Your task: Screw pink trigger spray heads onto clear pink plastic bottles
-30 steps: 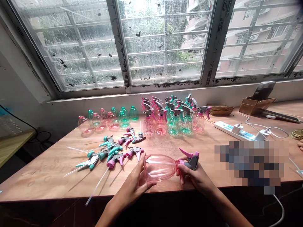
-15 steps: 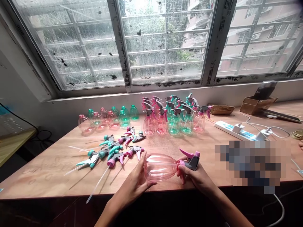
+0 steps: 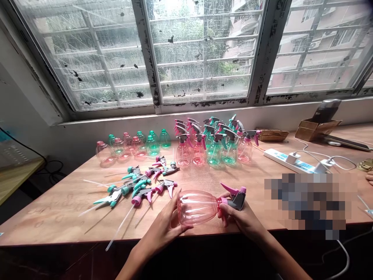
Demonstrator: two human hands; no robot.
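A clear pink spray bottle point(image 3: 196, 208) lies on its side in the air above the table's front edge, its base to the left. My left hand point(image 3: 170, 221) is closed round the base end. At the neck, my right hand point(image 3: 236, 214) grips the pink collar of the grey and pink trigger sprayer point(image 3: 237, 198), whose trigger points up. The sprayer sits on the bottle's mouth. To the left of my left hand, several loose trigger sprayers point(image 3: 142, 196) in pink, teal and grey lie in a pile, with their thin tubes sticking out.
Several pink and green bottles without sprayers point(image 3: 153, 144) stand at the back left. Right of them are several bottles with sprayers point(image 3: 214, 153). A white power strip point(image 3: 279, 159) with plugs and cables lies on the right, near a cardboard box point(image 3: 313, 128) and a blurred patch.
Almost nothing differs. Both hands stay on the spray bottle in nearly the same place. At the far right edge, another hand shows slightly more.
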